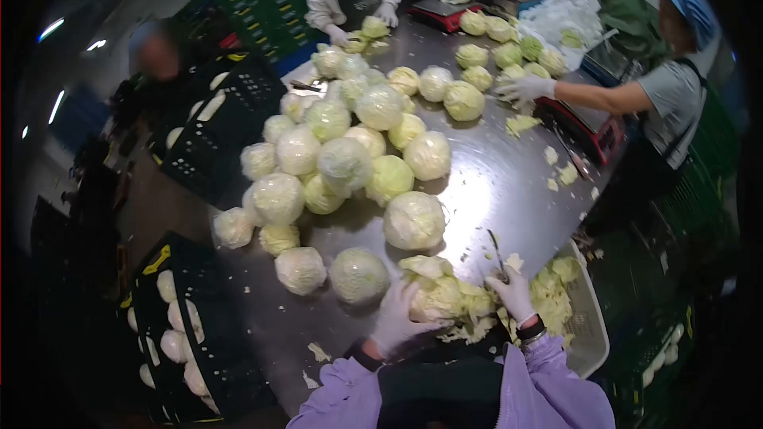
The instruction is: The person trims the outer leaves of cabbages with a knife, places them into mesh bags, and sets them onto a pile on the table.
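At the near edge of the metal table, my left hand (pixel 399 319), in a white glove, is spread against the left side of a cabbage (pixel 435 299) with loose outer leaves. On its right, my gloved right hand (pixel 513 292) is closed around a knife (pixel 496 249) whose blade points up and away. Trimmed leaves (pixel 470 330) lie under and beside the cabbage. Just left of it sit a wrapped cabbage (pixel 359 276) and another (pixel 300 271); a larger one (pixel 414 221) is behind it.
A heap of cabbages (pixel 327 120) covers the table's (pixel 509 183) left middle. A white basket (pixel 592 334) with leaves stands at right. Dark crates (pixel 226 334) are at left. Across the table, gloved co-workers handle cabbages; one reaches in from the right beside a red scale (pixel 608 140).
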Motion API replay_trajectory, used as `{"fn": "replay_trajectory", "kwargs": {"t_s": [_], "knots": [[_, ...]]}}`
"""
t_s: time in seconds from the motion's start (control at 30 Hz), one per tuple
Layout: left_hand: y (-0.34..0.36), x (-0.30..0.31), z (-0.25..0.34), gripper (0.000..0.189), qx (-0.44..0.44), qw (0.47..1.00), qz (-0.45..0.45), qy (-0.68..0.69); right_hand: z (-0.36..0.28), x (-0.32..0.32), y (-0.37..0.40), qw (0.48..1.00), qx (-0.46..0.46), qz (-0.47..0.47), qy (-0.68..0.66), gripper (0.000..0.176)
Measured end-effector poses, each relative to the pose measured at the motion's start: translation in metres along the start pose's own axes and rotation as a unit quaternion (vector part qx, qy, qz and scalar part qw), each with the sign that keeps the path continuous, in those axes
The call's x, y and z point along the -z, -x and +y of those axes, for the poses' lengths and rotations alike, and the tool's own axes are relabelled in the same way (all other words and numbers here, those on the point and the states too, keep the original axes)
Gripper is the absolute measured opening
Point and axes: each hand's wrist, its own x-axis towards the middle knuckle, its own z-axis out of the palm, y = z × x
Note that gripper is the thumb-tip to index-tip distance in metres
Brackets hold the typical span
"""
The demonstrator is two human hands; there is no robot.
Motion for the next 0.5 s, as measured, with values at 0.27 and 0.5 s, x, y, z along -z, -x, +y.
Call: {"fn": "replay_trajectory", "kwargs": {"t_s": [0.27, 0.5], "knots": [[-0.012, -0.034, 0.024, 0.090, -0.036, 0.994, 0.054, -0.092, -0.058, -0.052, -0.005, 0.990, 0.118, -0.026, 0.076, 0.041], [0.026, -0.011, -0.005, 0.095, -0.042, 0.997, 0.008, 0.067, 0.032, -0.039, -0.048, 0.983, 0.009, -0.045, 0.176, 0.039]]}}
